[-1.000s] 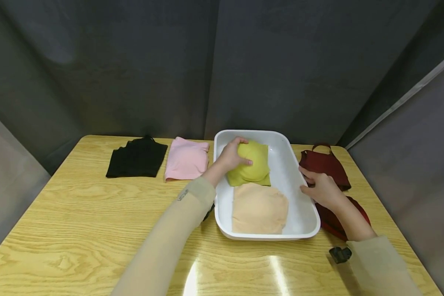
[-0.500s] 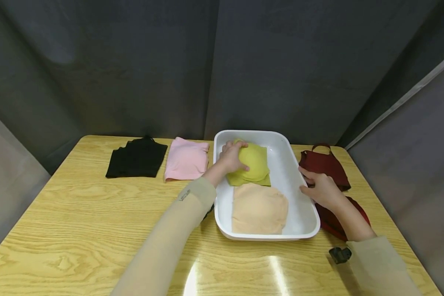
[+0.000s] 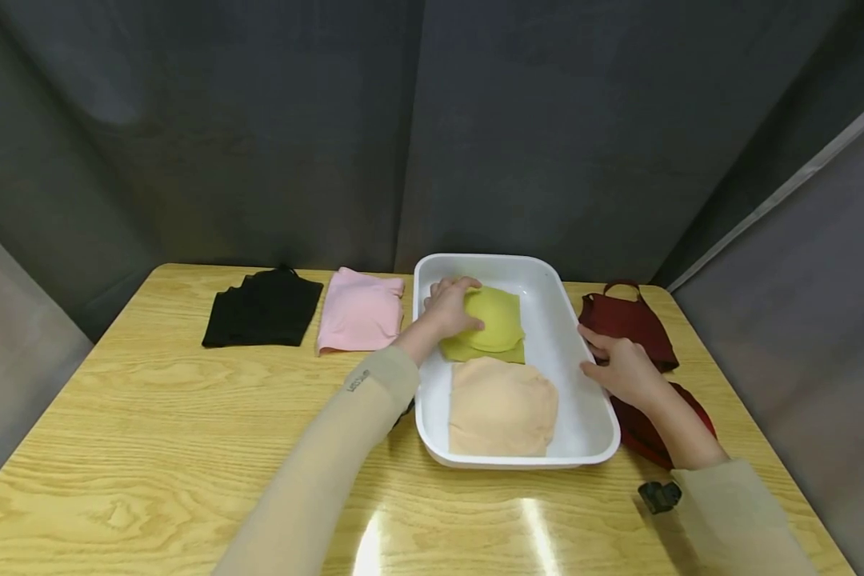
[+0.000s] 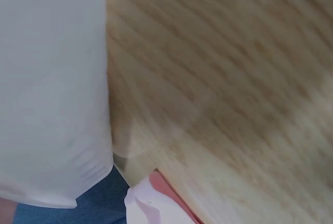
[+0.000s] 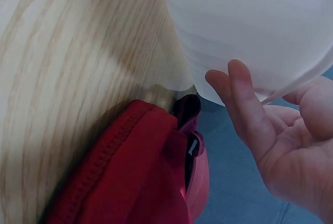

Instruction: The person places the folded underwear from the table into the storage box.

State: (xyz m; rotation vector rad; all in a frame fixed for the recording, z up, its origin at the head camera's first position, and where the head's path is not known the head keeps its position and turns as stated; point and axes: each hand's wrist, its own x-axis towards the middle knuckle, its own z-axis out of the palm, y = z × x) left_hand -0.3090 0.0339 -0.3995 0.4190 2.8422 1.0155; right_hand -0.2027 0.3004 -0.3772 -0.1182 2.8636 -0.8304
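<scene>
Inside the white plastic basin (image 3: pixel 590 416), a folded yellow-green padded bra (image 3: pixel 497 316) lies at the far end. My left hand (image 3: pixel 446 308) rests on its left side, thumb and index finger spread about the raised cup. Nearer to me in the same basin lies a beige padded bra (image 3: pixel 504 408), flat. My right hand (image 3: pixel 622 364) holds the basin's right rim; the right wrist view shows its fingers (image 5: pixel 244 94) against the outer wall and the thumb over the rim. In the left wrist view the hand is hidden behind the basin's wall.
A black bra top (image 3: pixel 262 308) and a pink bra (image 3: pixel 360 310) lie left of the basin on the wooden table (image 3: pixel 187 448). Two dark red bras lie on the right, one far (image 3: pixel 630 328), one nearer (image 5: pixel 135 167) beneath my right arm. Dark curtains surround the table.
My left fingers have drawn back slightly toward the left over the yellow-green bra, and its cup sits a little lower. The right hand keeps its place on the basin's rim.
</scene>
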